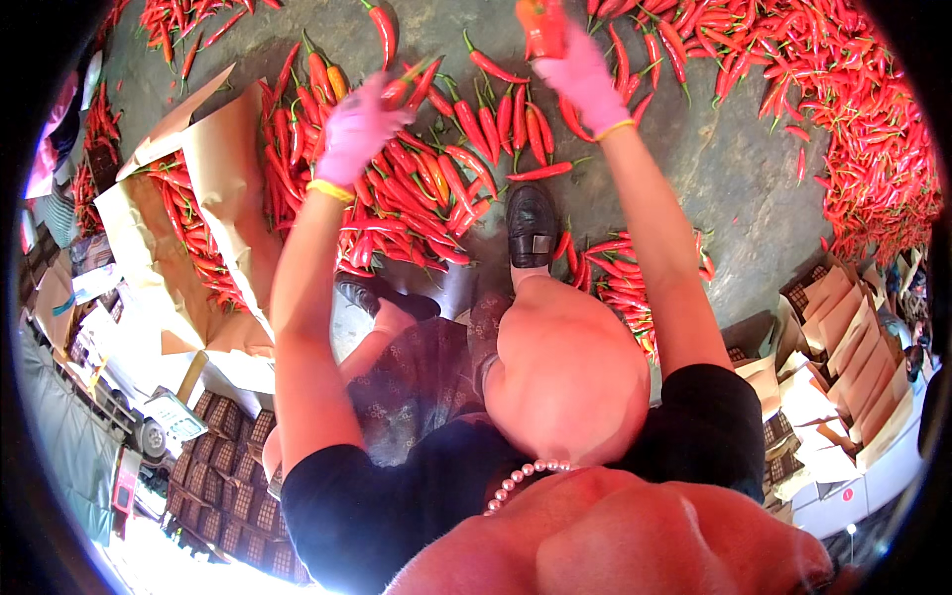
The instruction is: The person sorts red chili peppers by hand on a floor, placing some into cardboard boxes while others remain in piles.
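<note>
My left hand point(361, 134), in a pink glove with a yellow cuff, is over a heap of long red chili peppers point(416, 186) on the concrete floor. A blurred red chili pepper point(396, 92) with a green stem sits between its thumb and fingers. Farther forward and to the right, my right hand point(587, 78), gloved alike, is closed on a blurred red bundle point(541, 30) that looks like chili peppers. Several loose peppers point(513, 123) lie spread out between the hands. Motion blur hides the exact finger positions.
An open brown paper bag point(227, 175) with red peppers inside stands at left. A large pepper pile point(855, 134) covers the right side. Stacked brown crates point(230, 491) and paper-lined crates point(855, 349) stand behind on both sides. My black shoe point(532, 223) is beside the heap.
</note>
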Action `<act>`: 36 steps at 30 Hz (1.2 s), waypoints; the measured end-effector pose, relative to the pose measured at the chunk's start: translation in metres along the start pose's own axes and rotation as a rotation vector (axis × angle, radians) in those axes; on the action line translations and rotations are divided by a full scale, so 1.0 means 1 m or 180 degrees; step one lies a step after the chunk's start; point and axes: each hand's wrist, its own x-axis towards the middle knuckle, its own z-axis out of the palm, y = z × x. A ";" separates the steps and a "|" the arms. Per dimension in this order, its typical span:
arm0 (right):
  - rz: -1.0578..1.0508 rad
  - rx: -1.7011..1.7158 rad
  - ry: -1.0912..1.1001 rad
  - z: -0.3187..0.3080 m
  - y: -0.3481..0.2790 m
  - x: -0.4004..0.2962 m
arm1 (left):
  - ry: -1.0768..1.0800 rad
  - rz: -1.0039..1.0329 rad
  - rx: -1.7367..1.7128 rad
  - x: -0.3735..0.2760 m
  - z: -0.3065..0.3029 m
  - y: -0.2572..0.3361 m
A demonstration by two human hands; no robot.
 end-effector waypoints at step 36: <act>0.0660 0.0603 0.0228 0.058 0.036 -0.113 | 0.0929 -0.1587 -0.0983 -0.011 0.131 0.128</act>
